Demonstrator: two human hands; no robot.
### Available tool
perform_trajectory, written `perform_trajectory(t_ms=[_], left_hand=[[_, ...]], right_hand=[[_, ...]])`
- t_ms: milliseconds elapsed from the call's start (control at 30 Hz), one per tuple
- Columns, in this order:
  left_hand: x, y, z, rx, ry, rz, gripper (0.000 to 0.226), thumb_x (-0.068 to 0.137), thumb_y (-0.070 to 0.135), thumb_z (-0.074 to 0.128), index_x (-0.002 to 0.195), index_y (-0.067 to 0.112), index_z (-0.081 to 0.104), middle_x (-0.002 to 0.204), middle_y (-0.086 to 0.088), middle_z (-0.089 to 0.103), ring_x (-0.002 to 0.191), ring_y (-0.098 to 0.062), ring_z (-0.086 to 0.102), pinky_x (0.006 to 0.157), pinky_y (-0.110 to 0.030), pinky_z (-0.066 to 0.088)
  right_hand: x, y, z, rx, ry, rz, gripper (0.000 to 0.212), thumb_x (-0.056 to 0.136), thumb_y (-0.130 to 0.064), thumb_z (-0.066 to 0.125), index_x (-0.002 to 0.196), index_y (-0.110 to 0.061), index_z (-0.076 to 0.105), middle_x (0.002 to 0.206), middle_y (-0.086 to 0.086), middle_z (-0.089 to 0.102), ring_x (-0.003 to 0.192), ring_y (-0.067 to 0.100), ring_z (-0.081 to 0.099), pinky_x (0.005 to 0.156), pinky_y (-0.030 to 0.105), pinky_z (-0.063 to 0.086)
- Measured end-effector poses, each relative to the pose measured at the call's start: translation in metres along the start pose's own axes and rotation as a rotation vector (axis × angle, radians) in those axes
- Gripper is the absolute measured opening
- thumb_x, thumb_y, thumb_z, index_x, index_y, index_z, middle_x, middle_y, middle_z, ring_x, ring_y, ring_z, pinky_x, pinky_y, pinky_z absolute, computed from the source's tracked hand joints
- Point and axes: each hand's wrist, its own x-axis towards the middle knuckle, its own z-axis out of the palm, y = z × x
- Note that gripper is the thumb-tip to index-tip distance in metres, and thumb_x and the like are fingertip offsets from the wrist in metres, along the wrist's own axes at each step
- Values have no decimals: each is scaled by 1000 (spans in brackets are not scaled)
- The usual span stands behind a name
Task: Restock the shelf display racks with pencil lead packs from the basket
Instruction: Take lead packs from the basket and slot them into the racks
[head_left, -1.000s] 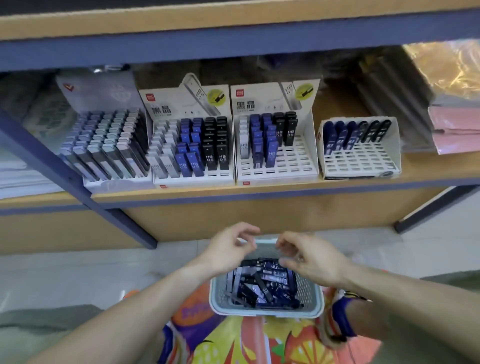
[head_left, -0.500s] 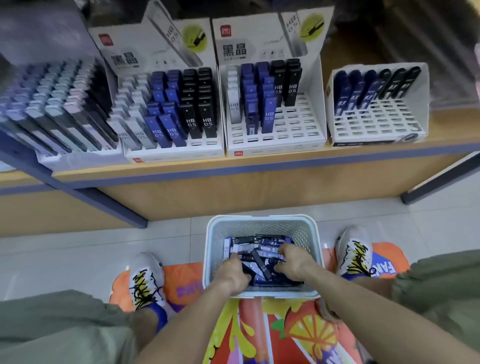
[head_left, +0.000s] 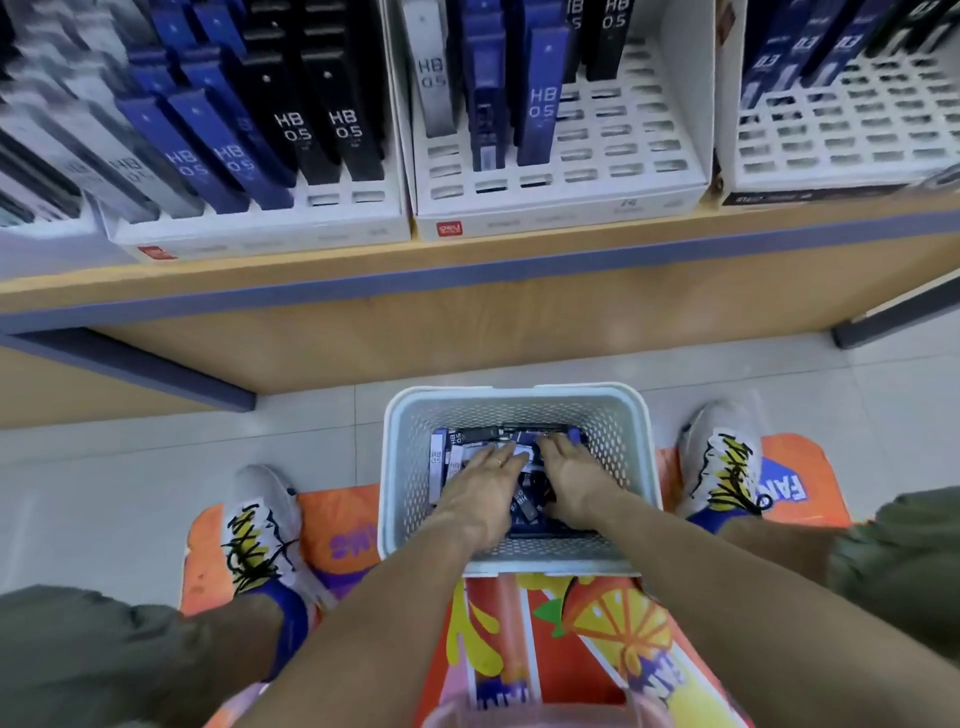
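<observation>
A pale grey perforated basket (head_left: 631, 457) stands on the floor mat between my feet. It holds a loose heap of pencil lead packs (head_left: 447, 454), blue, black and white. Both hands are down inside it. My left hand (head_left: 485, 480) lies flat on the heap with fingers stretched forward. My right hand (head_left: 569, 475) lies beside it, fingers spread over the packs. On the shelf above stand white display racks: the left rack (head_left: 260, 228) nearly full, the middle rack (head_left: 561, 192) partly filled, the right rack (head_left: 841, 171) with packs only at its back.
The wooden shelf edge with a blue trim (head_left: 467, 275) overhangs the tiled floor. A blue shelf leg (head_left: 156, 374) runs diagonally at left, another (head_left: 893, 317) at right. My sneakers (head_left: 260, 525) stand on a bright orange fruit-print mat (head_left: 597, 623).
My view tilted down and closer to the basket. Both hands dropped from above the basket into it and now lie spread flat over the packs.
</observation>
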Motion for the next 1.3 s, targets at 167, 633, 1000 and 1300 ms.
perform_trajectory(t_ms=[167,633,1000,1300], left_hand=[[8,-2,5,55,-65,-45,84,96,1,52,164,22,8,171,-1,11,157,-24,7,126,-42,21],[7,-14,21,120,-132,-200,79,95,7,58,162,24,20,163,-12,28,151,-34,23,123,-48,27],[7,-14,21,-49,-77,-64,68,93,1,53,156,25,39,155,-1,44,141,-24,31,118,-37,31],[8,-14,26,-699,-29,-218,57,91,-16,44,130,22,62,130,5,64,128,-10,55,104,-12,38]], right_hand=[[8,0,1,-79,-7,12,103,81,-30,82,156,-6,15,153,17,17,144,39,24,121,43,28],[16,-2,16,-105,-26,7,86,91,-24,73,153,-8,16,155,21,21,147,42,21,120,47,29],[24,-3,13,-179,-37,-29,69,94,-35,64,145,-3,32,144,20,39,134,36,36,114,42,34],[15,3,25,-189,5,-110,57,98,-21,59,144,-5,31,140,19,43,126,36,47,108,43,43]])
